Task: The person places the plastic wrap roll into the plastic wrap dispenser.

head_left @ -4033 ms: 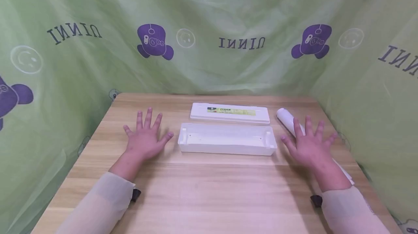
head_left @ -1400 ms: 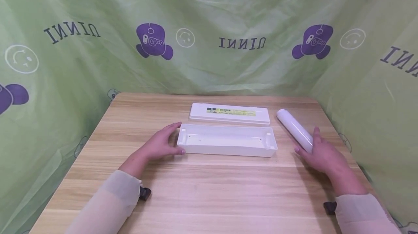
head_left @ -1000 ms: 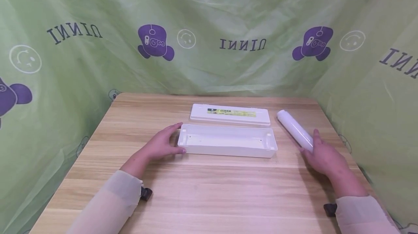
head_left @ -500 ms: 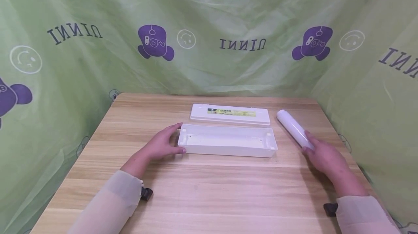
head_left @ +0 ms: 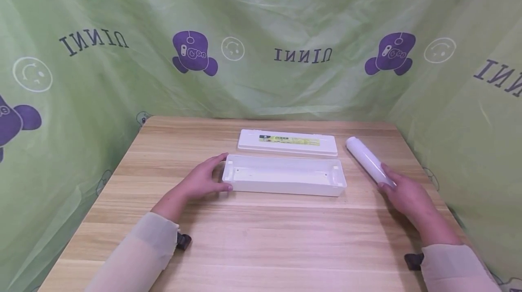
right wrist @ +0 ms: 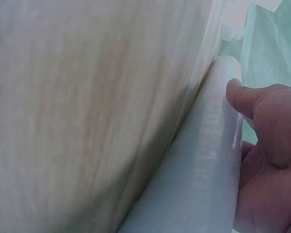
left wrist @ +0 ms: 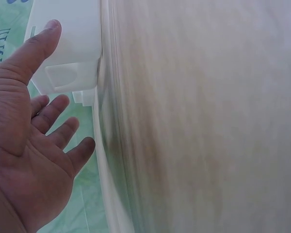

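Note:
My left hand (head_left: 202, 179) spans the left end of a long, open white plastic box (head_left: 281, 187), thumb on its front wall and index finger at the back corner. In the left wrist view the thumb (left wrist: 41, 46) lies against the box (left wrist: 70, 73), and the other fingers spread below its end. My right hand (head_left: 408, 194) grips the near part of a glossy white roll of cling film (head_left: 367, 158), which lies slanted on the right of the table. Up close, the right thumb (right wrist: 240, 97) presses on the roll (right wrist: 199, 160); the fingers are mostly hidden behind it.
Behind the box lies a white lid (head_left: 287, 142) with a yellow-green label. Everything is on a wooden table (head_left: 261, 242). A green printed curtain (head_left: 261, 83) hangs behind it and along both sides.
Both hands were spread flat over the table at first. The left has moved in to the box's left end. The right has come down onto the roll, and its fingers have closed round it.

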Motion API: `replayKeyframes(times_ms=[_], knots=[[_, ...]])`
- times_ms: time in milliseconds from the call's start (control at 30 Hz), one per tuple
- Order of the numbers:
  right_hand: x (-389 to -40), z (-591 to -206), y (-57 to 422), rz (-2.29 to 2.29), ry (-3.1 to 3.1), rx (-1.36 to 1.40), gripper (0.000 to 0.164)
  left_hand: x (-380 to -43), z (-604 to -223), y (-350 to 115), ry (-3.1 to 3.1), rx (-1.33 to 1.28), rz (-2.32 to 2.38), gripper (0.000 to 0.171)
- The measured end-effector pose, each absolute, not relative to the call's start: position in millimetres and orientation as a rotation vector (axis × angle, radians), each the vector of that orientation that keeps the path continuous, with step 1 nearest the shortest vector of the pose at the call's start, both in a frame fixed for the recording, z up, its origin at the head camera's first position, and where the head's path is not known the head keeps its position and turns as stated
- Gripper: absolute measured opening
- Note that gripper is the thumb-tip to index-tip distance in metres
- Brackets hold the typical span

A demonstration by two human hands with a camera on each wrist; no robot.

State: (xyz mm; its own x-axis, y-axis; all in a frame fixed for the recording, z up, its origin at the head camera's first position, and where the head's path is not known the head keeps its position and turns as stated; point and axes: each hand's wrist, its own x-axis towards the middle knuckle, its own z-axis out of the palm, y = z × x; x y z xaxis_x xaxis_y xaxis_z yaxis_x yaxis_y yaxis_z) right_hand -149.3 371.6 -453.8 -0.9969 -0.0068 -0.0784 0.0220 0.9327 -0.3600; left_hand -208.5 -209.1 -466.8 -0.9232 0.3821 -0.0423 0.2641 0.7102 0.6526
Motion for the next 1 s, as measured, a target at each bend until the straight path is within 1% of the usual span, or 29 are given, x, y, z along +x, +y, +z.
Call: replayKeyframes(times_ms=[467, 1000], knots=[[-150.0, -456.5, 375.3, -0.587, 3.03, 0.005, 0.066, -208.3, -463.7, -207.1, 2.73, 0.497, 1.008, 0.115], [-147.4, -449.9, 380.4, -0.571, 3.009, -0.011, 0.068, -208.8, -465.3, -207.4, 2.731, 0.496, 1.001, 0.115]])
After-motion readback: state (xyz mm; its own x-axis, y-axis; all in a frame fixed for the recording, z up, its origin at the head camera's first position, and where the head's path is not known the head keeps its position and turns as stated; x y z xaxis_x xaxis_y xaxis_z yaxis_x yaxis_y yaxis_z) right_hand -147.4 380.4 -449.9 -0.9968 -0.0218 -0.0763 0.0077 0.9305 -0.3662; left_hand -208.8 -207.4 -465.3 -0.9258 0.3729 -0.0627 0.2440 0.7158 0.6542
